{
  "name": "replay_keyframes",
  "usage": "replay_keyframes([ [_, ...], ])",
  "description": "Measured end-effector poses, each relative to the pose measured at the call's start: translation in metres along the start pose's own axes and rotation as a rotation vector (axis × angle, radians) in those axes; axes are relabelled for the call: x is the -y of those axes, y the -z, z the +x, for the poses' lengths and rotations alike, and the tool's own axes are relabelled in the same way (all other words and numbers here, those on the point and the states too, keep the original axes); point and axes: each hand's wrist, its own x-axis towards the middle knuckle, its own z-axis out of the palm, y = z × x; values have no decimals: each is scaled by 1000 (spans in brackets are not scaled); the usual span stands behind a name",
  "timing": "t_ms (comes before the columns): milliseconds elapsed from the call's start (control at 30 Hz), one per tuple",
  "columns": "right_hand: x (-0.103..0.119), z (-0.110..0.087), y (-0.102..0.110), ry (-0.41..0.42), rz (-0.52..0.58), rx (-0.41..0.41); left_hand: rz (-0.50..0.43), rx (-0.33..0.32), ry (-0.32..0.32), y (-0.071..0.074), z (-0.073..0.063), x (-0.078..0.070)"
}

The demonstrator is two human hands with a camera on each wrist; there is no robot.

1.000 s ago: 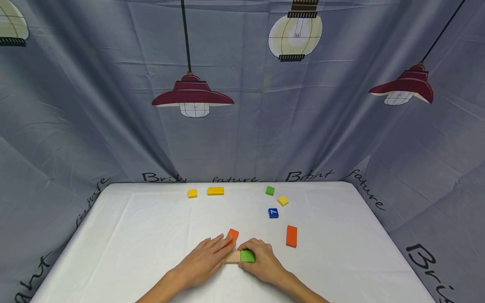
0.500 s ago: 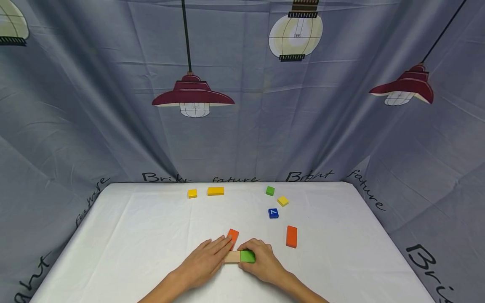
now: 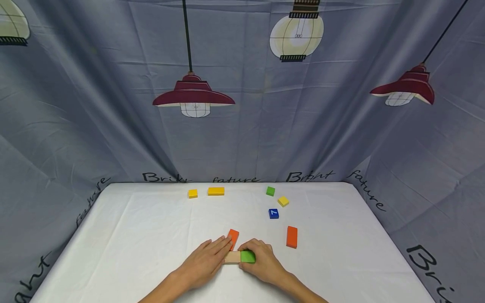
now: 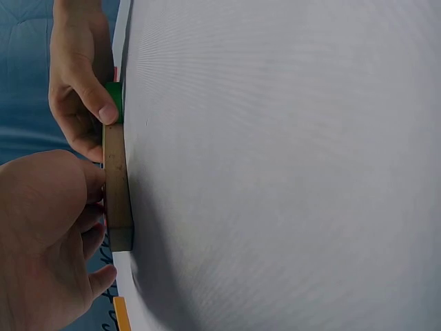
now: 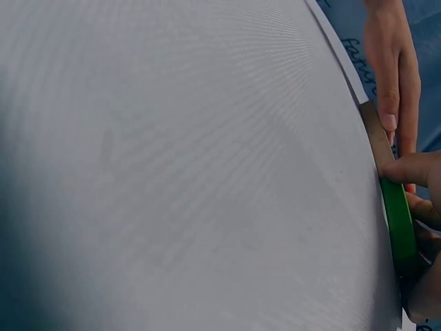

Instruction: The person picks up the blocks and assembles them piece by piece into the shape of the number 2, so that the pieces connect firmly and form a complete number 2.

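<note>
In the head view my right hand (image 3: 265,263) pinches a green block (image 3: 248,256) between thumb and fingers. The green block's left end meets a plain wooden block (image 3: 233,257), and the two line up in one row. My left hand (image 3: 204,261) lies with straight fingers over the wooden block's left part, hiding it. Its fingertips reach an orange block (image 3: 234,236), which slants away behind the row. From the left wrist view, the wooden block (image 4: 117,179) shows its long side, with the right thumb at its far end. The right wrist view shows the green block (image 5: 400,227) under the right thumb.
Another orange block (image 3: 291,237) lies to the right. Farther back are a blue block marked 7 (image 3: 273,213), a yellow cube (image 3: 283,201) and a small green block (image 3: 270,191). Two yellow blocks, one short (image 3: 193,193) and one long (image 3: 216,191), lie near the table's (image 3: 132,235) back edge.
The left hand's fingers have shifted slightly down and straightened together, uncovering more of the slanted orange block. The right hand and the green block have stayed in place.
</note>
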Motion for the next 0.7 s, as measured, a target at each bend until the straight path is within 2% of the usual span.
replay_keyframes([
  [367, -1, -2, 4, 2, 18, -4, 6, 12, 3, -1, 0, 1],
  [500, -3, -1, 11, -12, 58, -36, 7, 3, -4, -2, 0, 1],
  [700, -9, -1, 27, -66, 58, -90, 30, -24, -15, -3, 0, 0],
])
